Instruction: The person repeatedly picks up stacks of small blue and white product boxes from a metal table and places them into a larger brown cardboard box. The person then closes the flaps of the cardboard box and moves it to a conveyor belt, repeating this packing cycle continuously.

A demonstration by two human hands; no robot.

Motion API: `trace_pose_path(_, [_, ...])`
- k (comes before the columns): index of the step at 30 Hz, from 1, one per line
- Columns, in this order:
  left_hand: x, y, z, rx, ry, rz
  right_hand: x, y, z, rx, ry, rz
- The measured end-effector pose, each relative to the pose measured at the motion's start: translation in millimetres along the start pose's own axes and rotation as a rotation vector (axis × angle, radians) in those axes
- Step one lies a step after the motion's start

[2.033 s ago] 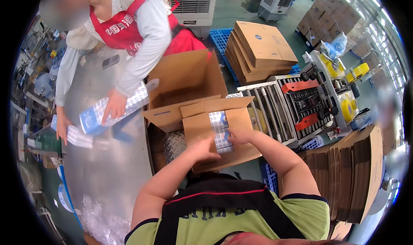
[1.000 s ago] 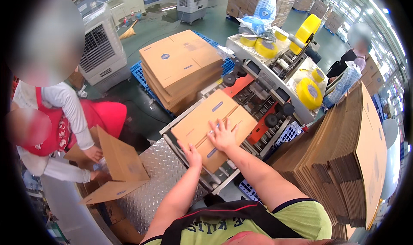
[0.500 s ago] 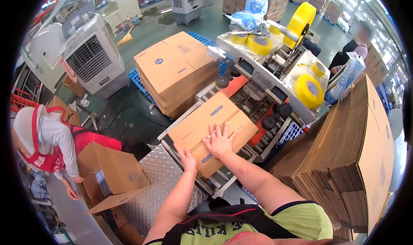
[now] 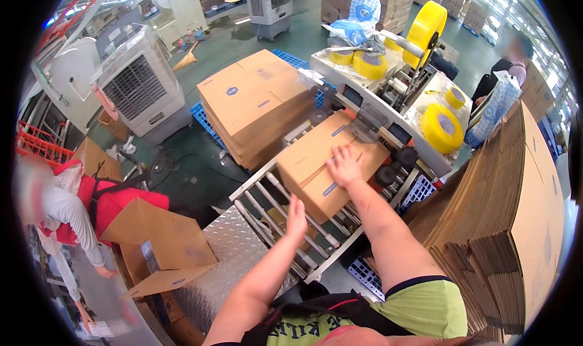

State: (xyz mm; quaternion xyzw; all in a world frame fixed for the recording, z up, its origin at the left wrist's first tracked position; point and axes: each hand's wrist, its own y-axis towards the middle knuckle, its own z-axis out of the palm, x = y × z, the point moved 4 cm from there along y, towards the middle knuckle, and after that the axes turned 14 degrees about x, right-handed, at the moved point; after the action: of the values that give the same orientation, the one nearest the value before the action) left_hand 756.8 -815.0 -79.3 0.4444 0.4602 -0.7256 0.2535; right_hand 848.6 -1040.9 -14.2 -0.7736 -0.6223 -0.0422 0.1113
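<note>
A closed brown cardboard box (image 4: pixel 310 154) sits on the roller conveyor (image 4: pixel 273 206), its far end at the mouth of the box-taping machine (image 4: pixel 370 106). On the box's top, near the flap seam, my right hand (image 4: pixel 347 167) lies flat with spread fingers. My left hand (image 4: pixel 296 218) is upright beside the box's near left side, fingers straight; whether it touches the cardboard I cannot tell. Neither hand grips anything. Bare rollers show between the box and the metal plate.
Flat cartons are stacked on a blue pallet (image 4: pixel 209 127) beyond the conveyor and stand as a tall row (image 4: pixel 486 224) at right. An open box (image 4: pixel 164 243) rests at left, near a co-worker in a red apron (image 4: pixel 115 194). Yellow tape rolls (image 4: pixel 441 128) lie on the machine.
The box has slid forward and right along the rollers into the machine's mouth, with both my hands following. The co-worker at left has leaned lower.
</note>
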Motion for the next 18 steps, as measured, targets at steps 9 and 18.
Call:
trace_pose_path(9, [290, -300, -198, 0.21, 0.377, -0.442, 21, -172, 24, -0.401, 0.417, -0.434])
trace_pose_path(18, [272, -393, -283, 0.0, 0.639, -0.35, 8, -415, -174, -0.734, -0.151, -0.279])
